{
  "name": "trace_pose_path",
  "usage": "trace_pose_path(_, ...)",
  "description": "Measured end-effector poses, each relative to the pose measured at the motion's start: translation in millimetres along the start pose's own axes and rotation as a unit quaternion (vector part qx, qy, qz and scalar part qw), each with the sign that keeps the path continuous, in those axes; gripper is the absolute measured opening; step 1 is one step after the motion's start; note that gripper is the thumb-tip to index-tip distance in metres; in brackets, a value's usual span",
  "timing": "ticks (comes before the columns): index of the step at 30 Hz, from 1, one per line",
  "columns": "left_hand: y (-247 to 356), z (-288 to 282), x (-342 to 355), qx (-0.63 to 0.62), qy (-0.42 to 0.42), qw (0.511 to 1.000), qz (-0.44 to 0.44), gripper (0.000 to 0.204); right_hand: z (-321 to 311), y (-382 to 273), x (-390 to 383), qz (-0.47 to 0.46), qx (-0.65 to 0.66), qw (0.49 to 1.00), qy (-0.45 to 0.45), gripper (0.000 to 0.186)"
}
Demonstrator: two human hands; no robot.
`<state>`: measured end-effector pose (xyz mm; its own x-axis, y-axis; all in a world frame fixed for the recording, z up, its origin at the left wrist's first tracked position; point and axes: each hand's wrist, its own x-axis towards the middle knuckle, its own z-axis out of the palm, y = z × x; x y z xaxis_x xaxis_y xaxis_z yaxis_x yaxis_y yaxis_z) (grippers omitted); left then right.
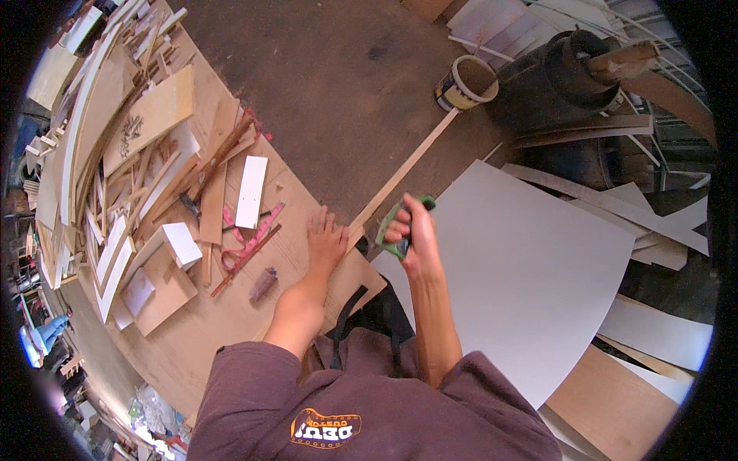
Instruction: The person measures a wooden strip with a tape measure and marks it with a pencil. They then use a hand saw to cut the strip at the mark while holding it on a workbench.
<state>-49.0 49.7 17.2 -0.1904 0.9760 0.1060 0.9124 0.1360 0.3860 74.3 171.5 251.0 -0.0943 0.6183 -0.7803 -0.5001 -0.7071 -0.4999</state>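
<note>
My left hand [324, 240] lies on the edge of a plywood workbench [165, 338], fingers stretched flat beside and against a long narrow wood strip [407, 169] that reaches out past the bench edge. My right hand [413, 238] is closed around the green handle of a hand saw [396, 230] over that strip; the blade is mostly hidden. Left of my hands lie a pink folding tape or rule [257, 234], a white board piece [250, 192], a small brownish cylinder [263, 283] and an open wooden box [157, 307].
Piles of wood offcuts [115, 161] cover the bench's far left. Beyond the strip stands a bucket [453, 96] on the floor, near a dark metal drum [557, 84]. A large white sheet [507, 292] lies at my right among more cut panels [646, 330].
</note>
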Motion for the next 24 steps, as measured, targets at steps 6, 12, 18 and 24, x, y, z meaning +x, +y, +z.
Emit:
trace_pose_path(6, 9.7, -8.0, 6.5, -0.018, 0.005, 1.0, -0.011, 0.034, -34.8, 38.4, -13.9, -0.01, -0.01, 1.0, 0.02, 0.02)
trace_pose_path(12, 9.0, -6.7, -16.4, -0.018, -0.001, 1.0, 0.003, 0.028, -46.6, 40.4, 45.1, -0.004, 0.003, 1.0, -0.006, 0.024)
trace_pose_path(18, 8.4, -9.9, 21.4, -0.016, 0.024, 1.0, -0.006, 0.026, -27.1, 46.0, 57.9, -0.023, -0.028, 0.998, 0.054, 0.024)
trace_pose_path(24, 10.6, -9.5, -2.8, 0.002, -0.009, 1.0, 0.02, 0.028, -27.9, 46.9, 72.6, 0.017, -0.037, 0.993, 0.114, 0.025)
